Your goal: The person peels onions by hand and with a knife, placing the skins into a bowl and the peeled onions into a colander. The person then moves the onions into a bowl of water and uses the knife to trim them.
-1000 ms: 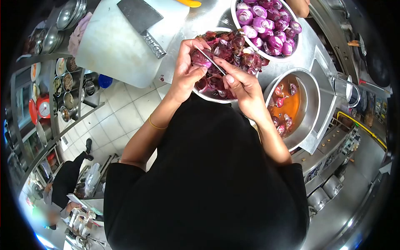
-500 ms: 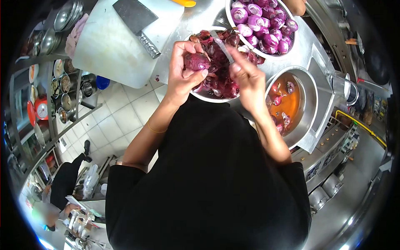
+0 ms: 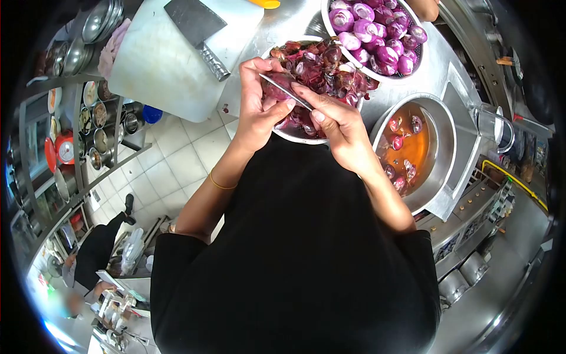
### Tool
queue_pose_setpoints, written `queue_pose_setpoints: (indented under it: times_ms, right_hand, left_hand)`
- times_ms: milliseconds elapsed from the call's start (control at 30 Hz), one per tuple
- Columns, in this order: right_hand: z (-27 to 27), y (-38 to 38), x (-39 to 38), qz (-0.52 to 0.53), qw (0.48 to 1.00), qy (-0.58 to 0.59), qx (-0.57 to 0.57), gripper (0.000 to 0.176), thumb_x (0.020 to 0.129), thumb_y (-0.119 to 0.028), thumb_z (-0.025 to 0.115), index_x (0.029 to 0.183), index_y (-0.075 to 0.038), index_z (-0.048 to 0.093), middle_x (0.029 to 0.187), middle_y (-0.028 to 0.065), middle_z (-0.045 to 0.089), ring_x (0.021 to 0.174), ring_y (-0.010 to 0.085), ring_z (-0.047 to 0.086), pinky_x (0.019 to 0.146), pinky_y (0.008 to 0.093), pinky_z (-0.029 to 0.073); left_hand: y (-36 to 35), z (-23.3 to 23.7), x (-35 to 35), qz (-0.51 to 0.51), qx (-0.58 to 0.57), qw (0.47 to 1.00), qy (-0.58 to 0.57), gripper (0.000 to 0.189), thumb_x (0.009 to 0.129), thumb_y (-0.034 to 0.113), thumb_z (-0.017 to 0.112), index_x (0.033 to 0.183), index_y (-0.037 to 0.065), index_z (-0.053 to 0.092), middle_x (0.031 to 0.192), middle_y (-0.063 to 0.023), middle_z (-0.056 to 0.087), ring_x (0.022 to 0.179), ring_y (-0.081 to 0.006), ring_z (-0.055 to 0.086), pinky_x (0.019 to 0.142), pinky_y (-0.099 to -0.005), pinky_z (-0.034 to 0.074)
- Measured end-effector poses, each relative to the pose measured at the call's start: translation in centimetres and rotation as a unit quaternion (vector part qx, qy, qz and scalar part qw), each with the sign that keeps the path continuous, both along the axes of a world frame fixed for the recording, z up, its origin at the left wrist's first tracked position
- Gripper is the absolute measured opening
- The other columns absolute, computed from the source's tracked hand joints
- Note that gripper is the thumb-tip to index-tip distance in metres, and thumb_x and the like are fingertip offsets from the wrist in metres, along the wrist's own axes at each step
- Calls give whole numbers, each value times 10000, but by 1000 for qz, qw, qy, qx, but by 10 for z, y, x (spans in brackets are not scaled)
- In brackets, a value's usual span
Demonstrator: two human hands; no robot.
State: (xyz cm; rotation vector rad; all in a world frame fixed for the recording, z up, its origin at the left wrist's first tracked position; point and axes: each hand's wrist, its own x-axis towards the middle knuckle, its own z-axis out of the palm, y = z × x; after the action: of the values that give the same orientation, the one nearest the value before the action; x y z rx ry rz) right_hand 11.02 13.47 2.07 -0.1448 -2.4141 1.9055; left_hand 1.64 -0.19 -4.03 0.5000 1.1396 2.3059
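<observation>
My left hand is closed around a dark red onion with its skin on. In my right hand is a small knife, its blade lying across the onion. Both hands are over a bowl of onion skins, whose metal rim shows below them. To the right, a steel basin holds brownish water with several onions floating in it. Behind the bowl, a white colander is heaped with peeled purple onions.
A cleaver with a wrapped handle lies on the white cutting board at the left. Another person's hand is at the colander's far edge. A person in dark trousers is at the lower left. Shelves with metal containers line the left.
My right hand has moved left and down, bringing the knife from above the skins onto the onion. The onion stays in my left hand.
</observation>
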Motion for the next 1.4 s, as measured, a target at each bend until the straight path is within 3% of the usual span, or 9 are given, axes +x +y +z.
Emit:
queue_pose_setpoints:
  times_ms: [100,200,500,600,800,967,1100,1133,1400]
  right_hand:
    - [7,1,3,-2,996,-73,46,384,890,59,468,1235,-72,573,949,104,643,802,199,588,763,246,450]
    - [-1,-2,3,-54,996,-3,76,384,892,52,484,1231,-97,585,814,73,598,659,161,494,663,240,431]
    - [-6,5,2,-104,991,-39,-70,334,926,-20,500,1248,-78,569,940,52,643,712,92,481,676,210,418]
    - [-8,-6,6,-78,992,-13,-100,323,935,-41,498,1248,-74,568,926,29,630,698,86,450,661,213,409]
    - [-19,3,6,-130,980,-42,-145,326,959,-139,503,1274,-66,549,703,-39,460,648,61,381,595,197,358]
    - [-27,34,7,-196,968,-20,-156,362,961,-100,470,1322,-84,496,710,-18,466,551,47,361,504,178,313]
    - [-19,22,10,-83,995,10,47,417,945,-84,475,1361,-69,448,712,-20,447,625,88,425,609,216,398]
    - [-2,15,9,-61,997,-24,41,420,903,-12,486,1322,-24,457,1357,135,478,1273,251,440,1053,330,338]
    - [5,0,5,-37,996,15,81,447,852,50,500,1293,-17,484,1296,152,527,1171,321,528,970,345,428]
  left_hand:
    - [1,0,-2,9,-20,999,43,614,731,-16,649,1197,115,272,1139,-83,359,1084,-162,409,960,-310,382]
    - [2,5,-4,13,-20,997,71,627,712,-7,665,1189,115,276,1133,-84,362,1089,-170,403,956,-308,383]
    - [0,4,-8,-12,74,996,39,586,754,17,669,1230,69,332,1173,-128,425,1133,-208,439,997,-348,360]
    - [1,11,-7,-41,145,979,-135,597,854,91,571,1361,-19,276,1277,-221,467,1249,-326,436,1051,-446,339]
    - [3,5,-2,-27,63,995,-71,555,889,205,592,1331,-21,343,1207,-180,529,1157,-293,517,998,-431,401]
    - [-12,0,-8,-5,-1,999,-42,624,883,344,602,1333,-13,358,1181,-169,549,1110,-211,520,886,-339,427]
    - [-11,6,-7,-29,-16,998,-48,587,886,322,610,1321,6,373,1148,-157,566,815,-157,536,684,-271,432]
    - [-8,6,-6,-29,-17,998,-49,587,886,322,610,1321,6,373,1148,-157,566,815,-157,536,684,-271,432]
    - [-2,4,-1,12,27,997,-66,480,867,177,648,1265,7,440,1126,-95,551,761,-123,554,596,-235,457]
